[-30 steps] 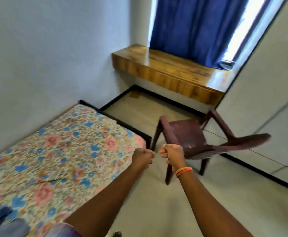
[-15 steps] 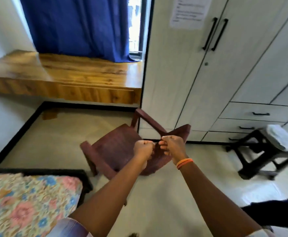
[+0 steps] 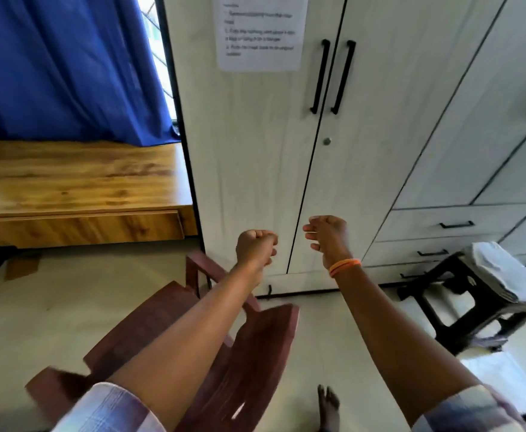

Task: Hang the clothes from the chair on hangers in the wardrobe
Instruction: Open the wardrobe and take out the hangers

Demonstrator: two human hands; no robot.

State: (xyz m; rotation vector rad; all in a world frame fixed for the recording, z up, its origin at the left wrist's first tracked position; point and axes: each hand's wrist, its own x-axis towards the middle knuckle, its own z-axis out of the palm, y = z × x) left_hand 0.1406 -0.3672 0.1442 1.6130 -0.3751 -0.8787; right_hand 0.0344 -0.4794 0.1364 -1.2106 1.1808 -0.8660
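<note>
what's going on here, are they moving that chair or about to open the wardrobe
A person stands facing the closed wardrobe, both arms stretched out in front. The left hand is a closed fist holding nothing; the right hand, with orange bands at the wrist, has loosely curled fingers and also holds nothing. The maroon chair sits below the arms with no clothes visible on it. Neither hand touches the door handles.
</note>
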